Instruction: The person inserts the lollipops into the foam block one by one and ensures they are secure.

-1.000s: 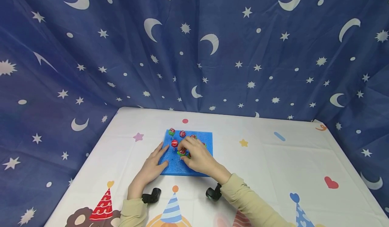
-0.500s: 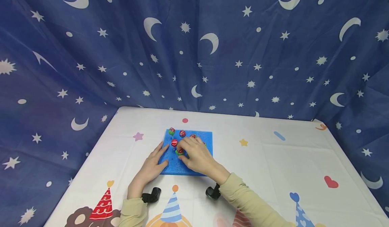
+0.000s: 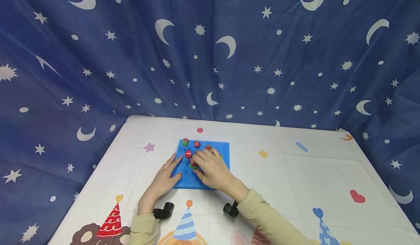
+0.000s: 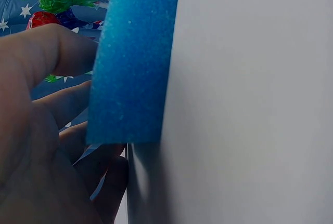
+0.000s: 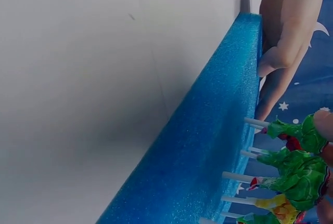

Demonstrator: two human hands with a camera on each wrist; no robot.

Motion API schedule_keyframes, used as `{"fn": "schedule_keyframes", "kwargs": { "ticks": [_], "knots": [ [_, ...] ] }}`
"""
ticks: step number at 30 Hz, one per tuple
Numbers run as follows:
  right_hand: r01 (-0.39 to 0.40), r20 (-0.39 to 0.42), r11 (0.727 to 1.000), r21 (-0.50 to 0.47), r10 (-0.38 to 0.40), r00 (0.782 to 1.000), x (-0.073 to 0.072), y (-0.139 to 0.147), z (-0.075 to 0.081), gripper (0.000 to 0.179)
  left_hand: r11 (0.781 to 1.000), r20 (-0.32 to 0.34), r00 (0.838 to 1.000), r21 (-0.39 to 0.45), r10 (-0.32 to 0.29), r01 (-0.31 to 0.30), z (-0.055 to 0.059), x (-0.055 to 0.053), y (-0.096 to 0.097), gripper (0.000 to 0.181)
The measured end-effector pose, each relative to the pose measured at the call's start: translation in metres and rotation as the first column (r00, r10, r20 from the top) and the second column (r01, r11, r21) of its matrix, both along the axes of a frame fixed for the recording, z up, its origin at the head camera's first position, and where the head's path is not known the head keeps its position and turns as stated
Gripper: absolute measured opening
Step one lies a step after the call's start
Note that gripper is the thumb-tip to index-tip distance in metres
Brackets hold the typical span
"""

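A blue foam board (image 3: 190,182) lies on the table with several wrapped lollipops standing in it on white sticks. My right hand (image 3: 216,170) reaches over the board and pinches a green-and-red lollipop (image 3: 193,166) by its wrapped head. In the right wrist view, that lollipop's stick (image 5: 256,122) meets the foam surface. Just behind it stands a red lollipop (image 3: 188,154). My left hand (image 3: 164,179) rests with spread fingers along the board's left edge. The left wrist view shows its thumb against the foam (image 4: 132,68). My right hand hides some lollipops on the board's right side.
More lollipops stand along the back of the board, one green and red (image 3: 185,142), one red (image 3: 197,144). A white printed tablecloth (image 3: 295,179) surrounds the board. Behind the table hangs a dark blue curtain (image 3: 210,73) with moons and stars.
My right hand has shifted slightly left with the pinched lollipop, and its fingers have come a little lower over the head. The left hand and the board have stayed put.
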State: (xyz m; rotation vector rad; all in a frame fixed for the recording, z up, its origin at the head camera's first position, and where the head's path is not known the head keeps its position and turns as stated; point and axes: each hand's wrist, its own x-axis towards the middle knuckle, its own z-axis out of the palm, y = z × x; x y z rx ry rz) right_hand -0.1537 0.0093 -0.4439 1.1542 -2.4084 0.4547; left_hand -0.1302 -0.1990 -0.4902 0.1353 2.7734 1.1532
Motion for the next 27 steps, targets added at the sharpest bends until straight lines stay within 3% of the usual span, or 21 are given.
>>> {"fn": "schedule_keyframes", "kwargs": {
  "ticks": [16,27],
  "knots": [
    [0.028,0.078,0.998,-0.059,-0.023,0.997,0.011,0.022,0.007,0.019,1.0,-0.008,1.0,0.01,-0.013,0.013,-0.003,-0.006,0.001,0.061],
    [0.106,0.137,0.985,-0.138,-0.087,0.987,0.022,0.055,0.013,0.014,1.0,-0.011,1.0,0.007,0.028,-0.028,0.004,0.0,-0.006,0.06]
  ]
}}
